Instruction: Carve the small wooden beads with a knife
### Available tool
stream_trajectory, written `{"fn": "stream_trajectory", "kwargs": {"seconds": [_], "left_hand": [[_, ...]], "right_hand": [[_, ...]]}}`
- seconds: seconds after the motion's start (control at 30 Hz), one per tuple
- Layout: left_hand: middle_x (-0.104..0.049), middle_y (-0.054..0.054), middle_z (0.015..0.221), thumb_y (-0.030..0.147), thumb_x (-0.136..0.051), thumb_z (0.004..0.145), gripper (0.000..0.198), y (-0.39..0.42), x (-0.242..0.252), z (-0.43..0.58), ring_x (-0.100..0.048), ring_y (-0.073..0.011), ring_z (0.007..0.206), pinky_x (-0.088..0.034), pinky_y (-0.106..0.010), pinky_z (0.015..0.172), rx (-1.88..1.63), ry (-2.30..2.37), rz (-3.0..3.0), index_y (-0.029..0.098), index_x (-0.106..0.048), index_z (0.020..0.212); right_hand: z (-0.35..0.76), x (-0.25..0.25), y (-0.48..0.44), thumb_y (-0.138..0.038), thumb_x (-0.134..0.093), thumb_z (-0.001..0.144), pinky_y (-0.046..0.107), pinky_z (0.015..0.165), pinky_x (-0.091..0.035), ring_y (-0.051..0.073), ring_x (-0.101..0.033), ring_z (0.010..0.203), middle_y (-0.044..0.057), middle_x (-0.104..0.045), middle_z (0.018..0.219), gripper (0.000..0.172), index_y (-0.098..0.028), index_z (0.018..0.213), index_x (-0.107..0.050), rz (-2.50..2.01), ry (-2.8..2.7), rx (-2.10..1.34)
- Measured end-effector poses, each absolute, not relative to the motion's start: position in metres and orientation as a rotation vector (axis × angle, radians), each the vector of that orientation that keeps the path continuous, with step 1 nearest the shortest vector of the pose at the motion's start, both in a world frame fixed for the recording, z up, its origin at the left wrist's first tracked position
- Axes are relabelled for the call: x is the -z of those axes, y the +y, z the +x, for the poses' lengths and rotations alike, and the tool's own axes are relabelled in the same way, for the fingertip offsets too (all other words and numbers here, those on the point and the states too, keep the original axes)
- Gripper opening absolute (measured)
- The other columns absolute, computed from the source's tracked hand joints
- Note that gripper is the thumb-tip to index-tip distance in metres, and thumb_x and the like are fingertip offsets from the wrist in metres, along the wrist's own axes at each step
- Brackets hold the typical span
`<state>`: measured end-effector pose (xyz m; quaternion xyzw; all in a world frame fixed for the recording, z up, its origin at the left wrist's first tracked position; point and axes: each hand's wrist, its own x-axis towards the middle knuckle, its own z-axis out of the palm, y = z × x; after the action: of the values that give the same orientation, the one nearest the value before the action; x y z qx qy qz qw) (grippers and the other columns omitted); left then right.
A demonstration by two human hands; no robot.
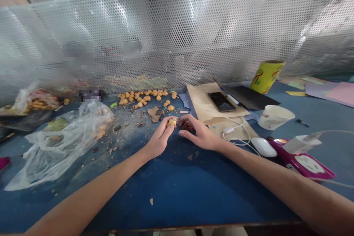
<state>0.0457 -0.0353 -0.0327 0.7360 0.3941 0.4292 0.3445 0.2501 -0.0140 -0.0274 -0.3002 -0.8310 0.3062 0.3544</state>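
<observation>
One small, rounded, tan lump (172,122) is pinched in the left hand (160,138) above the blue flat-topped desk (171,195), the loosely curled right hand (198,132) held just beside; handling seems underway, fine two-handed control being called for.

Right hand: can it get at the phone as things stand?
Likely yes. The phone lies uncovered on brown paper, just beyond the right hand, and only flat paper shows between them.
</observation>
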Motion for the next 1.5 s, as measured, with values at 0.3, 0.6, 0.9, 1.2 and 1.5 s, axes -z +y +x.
{"fn": "stream_trajectory", "kwargs": {"seconds": [0.3, 0.6, 0.9, 1.2, 1.5], "left_hand": [[-0.053, -0.008, 0.121, 0.032, -0.053, 0.096, 0.038, -0.033, 0.039, 0.049, -0.055, -0.0208, 0.113, -0.046, -0.036, 0.100, -1.335, 0.996, 2.207, 0.027, -0.055, 0.133], [-0.046, -0.012, 0.116, 0.031, -0.057, 0.090, 0.057, -0.039, 0.036, 0.049, -0.051, -0.0238, 0.104, -0.048, -0.041, 0.090, -1.215, 1.111, 2.702, 0.022, -0.042, 0.145], [-0.053, -0.010, 0.119, 0.032, -0.063, 0.089, 0.041, -0.043, 0.032, 0.049, -0.051, -0.0230, 0.110, -0.044, -0.039, 0.096, -1.370, 0.987, 2.654, 0.024, -0.057, 0.129], [-0.057, -0.008, 0.118, 0.032, -0.063, 0.089, 0.022, -0.036, 0.036, 0.048, -0.054, -0.0200, 0.102, -0.046, -0.037, 0.090, -1.284, 0.922, 2.353, 0.023, -0.069, 0.108], [-0.057, -0.008, 0.132, 0.032, -0.060, 0.090, 0.033, -0.035, 0.032, 0.049, -0.049, -0.0240, 0.125, -0.037, -0.043, 0.108, -1.092, 0.771, 2.252, 0.023, -0.061, 0.122]], "right_hand": [[0.225, 0.029, -0.032, -0.045, -0.041, 0.100, 0.032, 0.090, -0.051, 0.019, -0.055, 0.108, 0.008, -0.054, 0.122, 0.040, -0.022, 0.132, -0.043, -0.609, -1.843, -1.298], [0.229, 0.031, -0.028, -0.046, -0.044, 0.098, 0.027, 0.075, -0.047, 0.014, -0.051, 0.078, 0.001, -0.051, 0.084, 0.030, -0.018, 0.092, -0.052, -0.720, -1.830, -1.215], [0.229, 0.027, -0.029, -0.051, -0.054, 0.092, 0.026, 0.060, -0.047, 0.011, -0.048, 0.061, -0.003, -0.047, 0.072, 0.033, -0.018, 0.094, -0.054, -0.639, -1.745, -1.567], [0.228, 0.032, -0.030, -0.058, -0.047, 0.092, 0.018, 0.042, -0.019, 0.005, -0.026, 0.045, -0.006, -0.034, 0.057, 0.047, -0.018, 0.068, -0.041, -0.639, -1.358, -2.086], [0.229, 0.038, -0.027, -0.056, -0.047, 0.085, 0.015, 0.034, -0.009, 0.005, -0.013, 0.039, -0.009, -0.027, 0.050, 0.040, -0.020, 0.068, -0.040, -0.683, -1.278, -2.140]]}}
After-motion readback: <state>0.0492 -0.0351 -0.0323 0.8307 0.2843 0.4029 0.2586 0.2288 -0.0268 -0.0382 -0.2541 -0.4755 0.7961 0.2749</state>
